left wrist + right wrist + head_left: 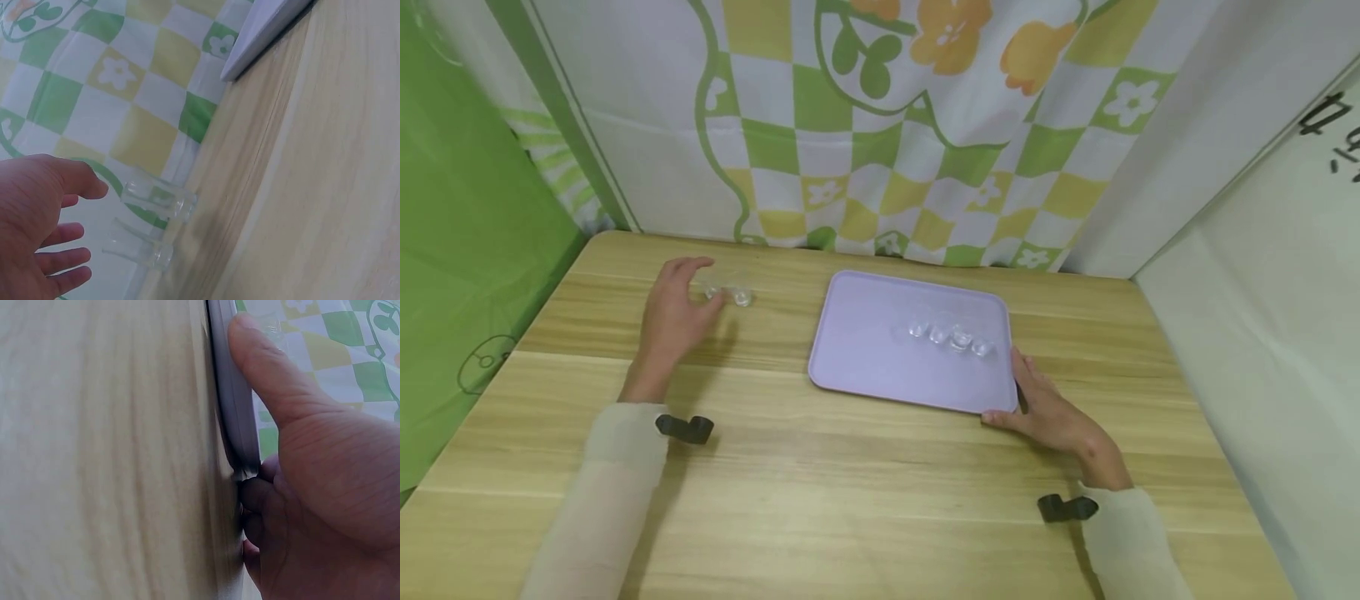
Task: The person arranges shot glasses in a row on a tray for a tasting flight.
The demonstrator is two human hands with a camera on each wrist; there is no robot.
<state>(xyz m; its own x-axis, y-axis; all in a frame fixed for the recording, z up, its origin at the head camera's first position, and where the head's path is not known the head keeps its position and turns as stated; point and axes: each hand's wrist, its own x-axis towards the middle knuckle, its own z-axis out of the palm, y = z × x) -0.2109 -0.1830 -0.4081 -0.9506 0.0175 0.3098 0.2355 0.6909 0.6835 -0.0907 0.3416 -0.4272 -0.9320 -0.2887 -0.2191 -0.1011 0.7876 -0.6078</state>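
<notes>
Two small clear glasses stand upright on the table at the left, one nearer my left hand and the other glass just to its right. My left thumb and fingers are spread beside them; in the left wrist view a gap shows between the fingertips and the first glass. With my right hand I hold the near right corner of a lilac tray, thumb along its front edge and fingers at its right side. Several clear glasses stand in a row on the tray's right half.
The wooden table reaches back to a checked, flowered curtain. A green cloth hangs at the left, and a white wall stands at the right. Each sleeve has a black clip-like mount at the wrist.
</notes>
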